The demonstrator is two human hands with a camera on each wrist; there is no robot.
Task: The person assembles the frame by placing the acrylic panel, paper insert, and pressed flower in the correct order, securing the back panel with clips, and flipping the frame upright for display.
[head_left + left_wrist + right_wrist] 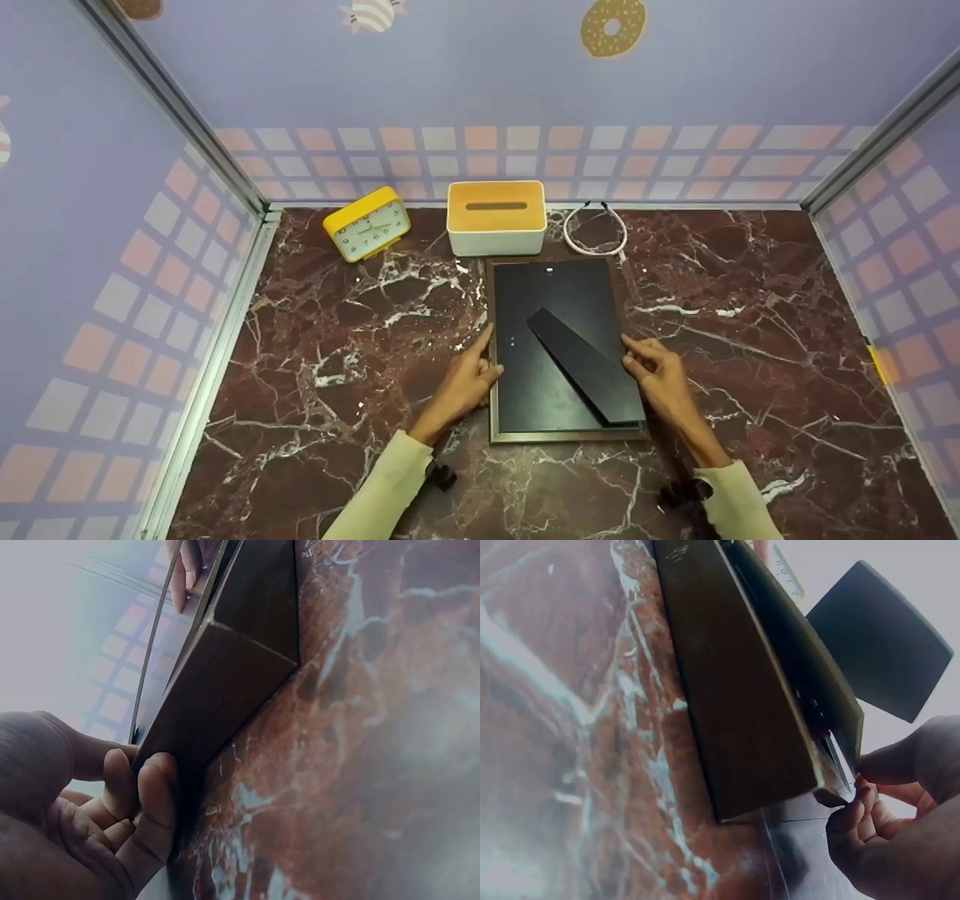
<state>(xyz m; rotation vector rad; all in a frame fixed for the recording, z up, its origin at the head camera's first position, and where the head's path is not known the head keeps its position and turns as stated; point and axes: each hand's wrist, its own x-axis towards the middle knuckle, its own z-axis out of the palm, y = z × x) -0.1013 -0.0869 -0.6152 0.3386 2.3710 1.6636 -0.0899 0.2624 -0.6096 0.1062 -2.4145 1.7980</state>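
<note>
A picture frame (568,436) lies face down on the marbled tabletop, its narrow end towards me. Its black backing board (525,397) has a support leg (589,367) slanting across it. Along the right side, the board (810,652) stands lifted out of the frame (735,705), leaving a gap. My left hand (466,379) grips the frame's left edge, with curled fingers against its side (217,682) in the left wrist view. At the opposite edge, my right hand (660,375) pinches the raised backing board between thumb and fingers.
Beyond the frame stands a white tissue box (496,241) with a wooden lid. A yellow alarm clock (371,225) is to its left, and a white headband (622,238) to its right. Patterned panels (480,90) enclose the table at the back and both sides.
</note>
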